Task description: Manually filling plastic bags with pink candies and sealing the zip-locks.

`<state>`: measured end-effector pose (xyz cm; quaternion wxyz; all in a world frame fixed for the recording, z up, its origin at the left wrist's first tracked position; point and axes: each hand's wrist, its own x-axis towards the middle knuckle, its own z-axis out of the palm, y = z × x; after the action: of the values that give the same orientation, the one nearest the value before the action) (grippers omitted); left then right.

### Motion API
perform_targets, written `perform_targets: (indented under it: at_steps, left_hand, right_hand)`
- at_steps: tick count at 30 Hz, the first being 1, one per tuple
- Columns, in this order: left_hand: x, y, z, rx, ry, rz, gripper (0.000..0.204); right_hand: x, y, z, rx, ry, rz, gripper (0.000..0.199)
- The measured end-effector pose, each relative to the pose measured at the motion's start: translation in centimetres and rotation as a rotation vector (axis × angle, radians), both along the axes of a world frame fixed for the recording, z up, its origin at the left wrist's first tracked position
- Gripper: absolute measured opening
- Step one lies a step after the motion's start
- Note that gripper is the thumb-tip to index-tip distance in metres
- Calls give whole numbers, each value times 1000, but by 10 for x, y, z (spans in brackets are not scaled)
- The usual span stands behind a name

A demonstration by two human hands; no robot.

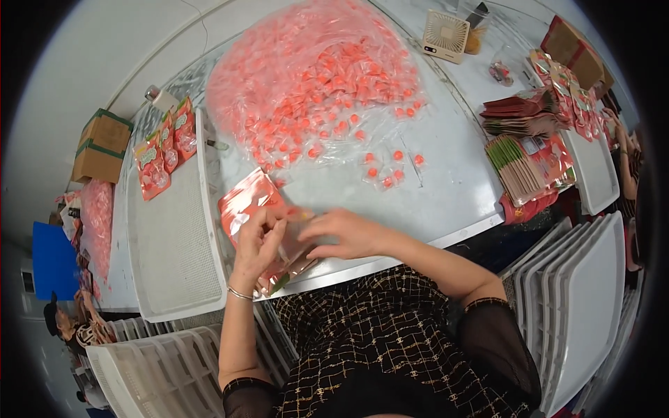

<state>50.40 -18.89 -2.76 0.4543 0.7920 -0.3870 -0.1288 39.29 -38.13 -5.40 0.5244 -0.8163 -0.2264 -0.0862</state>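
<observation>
My left hand (259,245) is closed, its thumb and fingers pinched at the edge of a clear-fronted plastic pouch (293,252) near the table's front edge. My right hand (345,233) is just to the right of it, fingers stretched and apart, slightly blurred at the tips; I see nothing held in it. A shiny red pouch (244,198) lies flat beyond my left hand, partly covered by it. Farther back, a large clear bag (279,52) spills many red candies in clear wrappers (341,90). Several loose wrapped candies (394,171) lie in front of that heap.
On the left stands a white mesh tray (174,261) with filled red pouches (164,157) at its far end. Stacked pouches (517,167) lie on the right, beyond white trays (582,306) stacked below. A small fan (446,35) stands at the back; other people work at both sides.
</observation>
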Motion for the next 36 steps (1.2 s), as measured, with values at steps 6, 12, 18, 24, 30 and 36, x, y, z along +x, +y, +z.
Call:
perform_targets:
  at_steps: [6,12,18,24,30,36]
  left_hand:
    - [-21,4,-17,-26,-39,148,21]
    - [-38,-16,1,-133,-58,212,20]
    - [-39,8,32,-329,18,360,16]
    - [-55,22,49,-471,9,380,14]
    - [-68,24,54,-414,57,328,14]
    - [-63,30,58,-483,90,331,15]
  right_hand:
    - [-18,-124,-49,-163,-1,-1145,38]
    - [5,-91,-92,-737,50,-1134,37]
    - [-43,-133,-107,-772,71,-1038,38]
    - [28,-121,-68,-438,-130,-982,49]
    - [133,-83,-96,-494,56,-1207,54]
    - [100,-52,-112,-557,80,-1112,48]
